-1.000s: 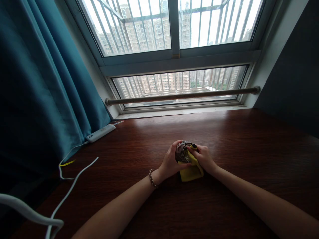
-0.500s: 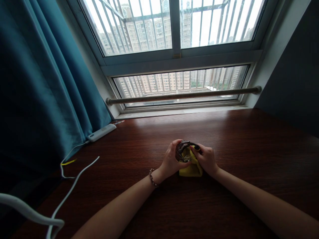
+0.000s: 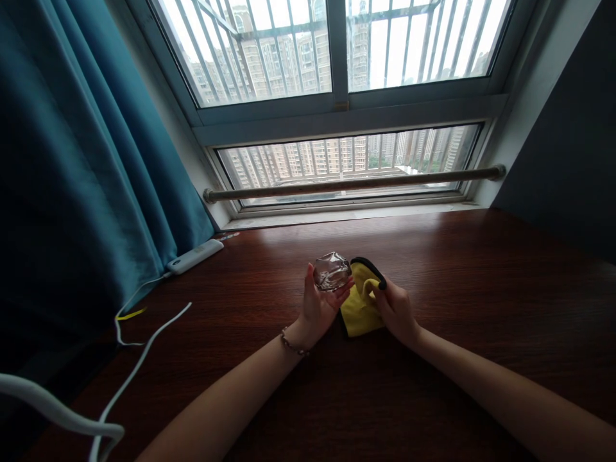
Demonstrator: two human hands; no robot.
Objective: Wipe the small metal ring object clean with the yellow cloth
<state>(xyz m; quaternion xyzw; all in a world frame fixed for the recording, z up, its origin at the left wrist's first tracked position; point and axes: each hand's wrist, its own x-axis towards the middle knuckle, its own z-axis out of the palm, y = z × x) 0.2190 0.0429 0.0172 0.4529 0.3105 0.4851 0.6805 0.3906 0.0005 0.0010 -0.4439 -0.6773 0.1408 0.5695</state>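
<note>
We hold a small clear glass in the left hand, palm up, fingers curled loosely around its lower part; it is lifted just above the dark wooden table, tilted, mouth hard to tell. The right hand pinches a yellow cloth with a dark edge, fingers closed on its upper fold; the cloth's lower part rests on the table. Glass and cloth are just beside each other, not clearly touching.

Judgement: we are mid-wipe, at a pause where the glass is held up clear of the cloth. The next move calls for a steady left-hand hold on the slippery glass and bringing the cloth against its surface.

Far left: a white power strip and its white cable near the teal curtain.
</note>
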